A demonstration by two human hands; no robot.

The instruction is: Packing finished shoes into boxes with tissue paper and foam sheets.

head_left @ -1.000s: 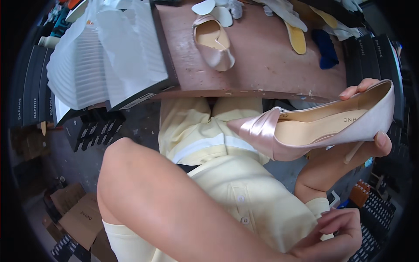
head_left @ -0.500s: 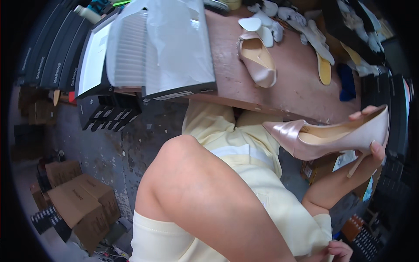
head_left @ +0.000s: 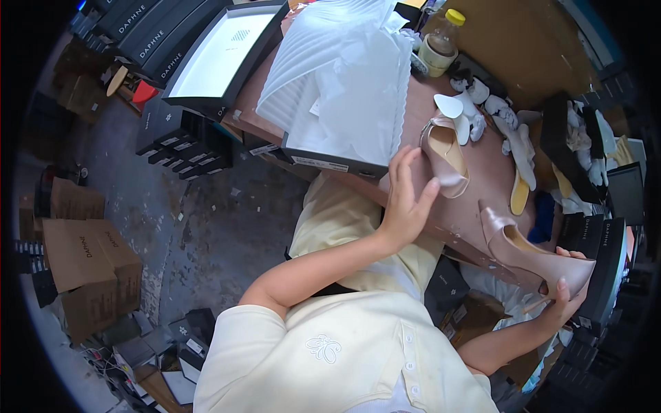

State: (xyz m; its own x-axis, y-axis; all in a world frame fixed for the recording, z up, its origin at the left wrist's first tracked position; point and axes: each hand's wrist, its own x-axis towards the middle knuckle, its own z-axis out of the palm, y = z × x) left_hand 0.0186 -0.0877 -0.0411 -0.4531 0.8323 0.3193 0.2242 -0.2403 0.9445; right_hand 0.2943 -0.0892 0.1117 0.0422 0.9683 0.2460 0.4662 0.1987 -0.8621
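A pale pink satin high-heeled pump (head_left: 527, 256) is in my right hand (head_left: 569, 292), gripped around its heel end, with the pointed toe aimed up and left. My left hand (head_left: 406, 203) is raised at the table's front edge, fingers spread and holding nothing. Just beyond its fingertips a second pink pump (head_left: 449, 168) lies on the brown table (head_left: 423, 113), its toe toward me. White pads (head_left: 449, 106) sit against that shoe's heel end. Left of my left hand stands an open dark shoebox (head_left: 334, 164) with white tissue paper (head_left: 348, 103) spilling over it.
An empty box lid (head_left: 224, 58) lies farther left, beside stacked dark shoeboxes (head_left: 182, 138). At the back are a yellow-capped bottle (head_left: 441, 45) and crumpled white stuffing. A yellow insole (head_left: 520, 193) and a dark blue cloth (head_left: 543, 217) lie to the right. Cardboard cartons (head_left: 86, 258) stand on the floor.
My left hand has swung from low beside my body out to the table, opening near the lying shoe. The held pump is lower in view, and the view has shifted.
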